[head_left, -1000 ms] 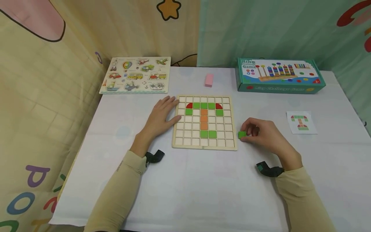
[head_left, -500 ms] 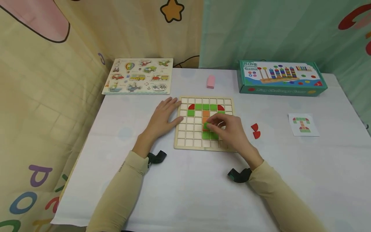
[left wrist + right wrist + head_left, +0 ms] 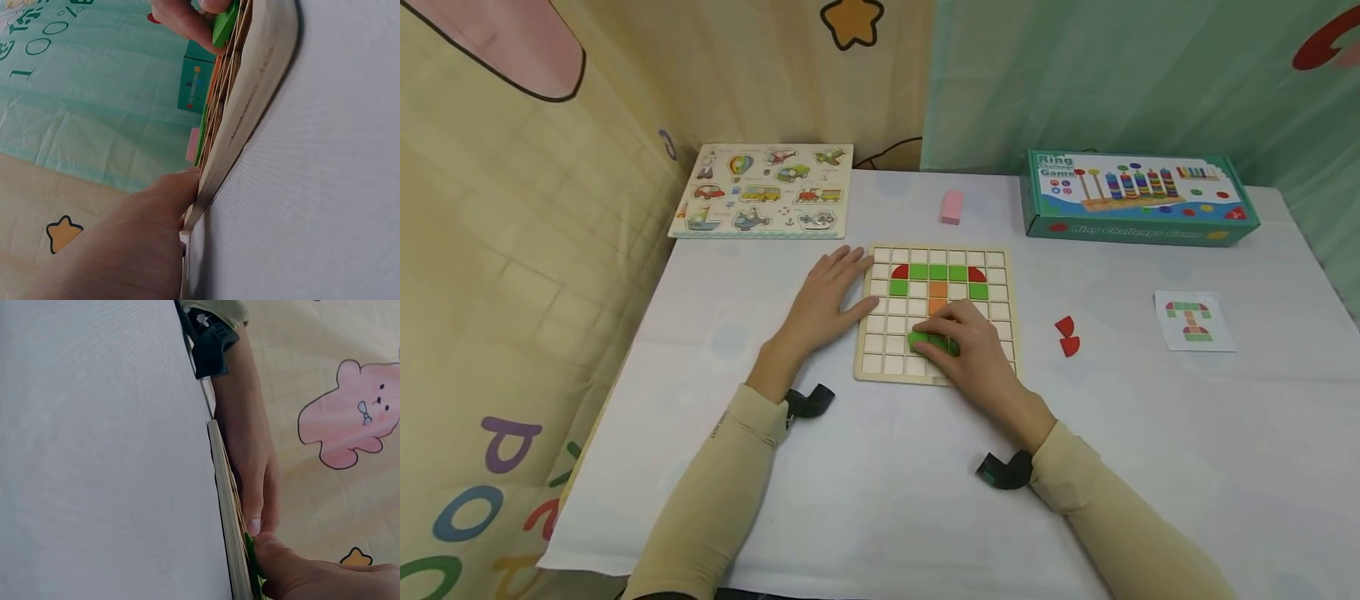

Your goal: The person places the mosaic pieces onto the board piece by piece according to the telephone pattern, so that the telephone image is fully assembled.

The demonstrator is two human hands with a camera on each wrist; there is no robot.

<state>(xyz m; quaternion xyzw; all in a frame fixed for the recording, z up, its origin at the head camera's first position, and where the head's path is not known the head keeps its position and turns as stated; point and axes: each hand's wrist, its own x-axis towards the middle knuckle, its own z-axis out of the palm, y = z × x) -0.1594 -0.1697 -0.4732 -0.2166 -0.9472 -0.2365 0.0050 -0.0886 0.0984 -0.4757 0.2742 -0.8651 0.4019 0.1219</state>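
Observation:
A wooden grid board (image 3: 895,379) lies flat on the table, with red, green and orange pieces set in some of its cells. My left hand (image 3: 820,304) rests at the board's left edge, fingers straight, fingertips and thumb touching the rim. Between thumb and fingertips, my right hand (image 3: 977,350) pinches a green square block (image 3: 917,341) over the lower middle cells, left of the green pieces there. The left wrist view shows this block (image 3: 225,26) tilted against the grid. Part of the board's lower right is hidden under the right hand.
Two red quarter-round pieces (image 3: 1070,346) lie right of the board. Farther right is a pattern card (image 3: 1217,340). Behind stand a pink block (image 3: 952,207), a green Ring Challenge Game box (image 3: 1142,229) and a vehicle puzzle board (image 3: 760,233).
My right hand has carried the green block leftward from the table beside the board to its lower middle cells. The red pieces have come into sight. My left hand has stayed at the board's edge.

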